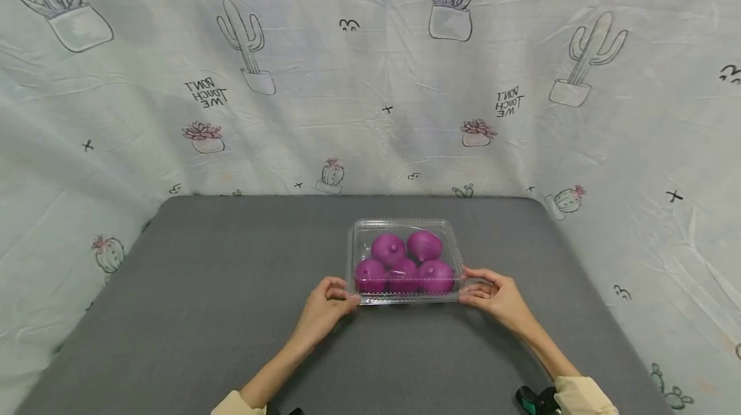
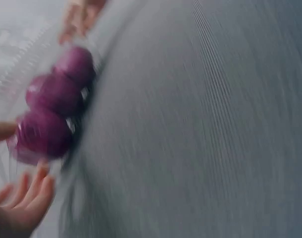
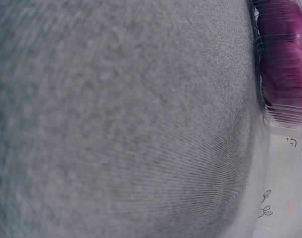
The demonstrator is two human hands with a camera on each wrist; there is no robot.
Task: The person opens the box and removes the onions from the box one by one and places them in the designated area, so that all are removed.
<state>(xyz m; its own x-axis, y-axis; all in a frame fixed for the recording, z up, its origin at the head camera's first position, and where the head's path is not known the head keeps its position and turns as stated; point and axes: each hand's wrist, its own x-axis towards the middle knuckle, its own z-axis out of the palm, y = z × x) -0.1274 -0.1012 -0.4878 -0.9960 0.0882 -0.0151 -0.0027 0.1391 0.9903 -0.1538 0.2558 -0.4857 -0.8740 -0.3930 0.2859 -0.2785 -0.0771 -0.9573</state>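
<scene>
A clear plastic box [image 1: 408, 298] holds several purple onions [image 1: 403, 275] on the far middle part of the table, also seen as blurred onions [image 2: 54, 94] in the left wrist view. My left hand [image 1: 326, 307] is at its near left corner, with the thumb on the front edge and the fingers against the left side. On the opposite side, my right hand [image 1: 499, 299] holds the near right corner between thumb and fingers. Only a sliver of the right hand shows in the right wrist view, beside the onions [image 3: 284, 64].
Grey cloth covers the table [image 1: 231, 260]. Around its back and sides hangs a pale curtain [image 1: 370, 80] printed with potted cacti. A dark device [image 1: 537, 400] is on the right wrist.
</scene>
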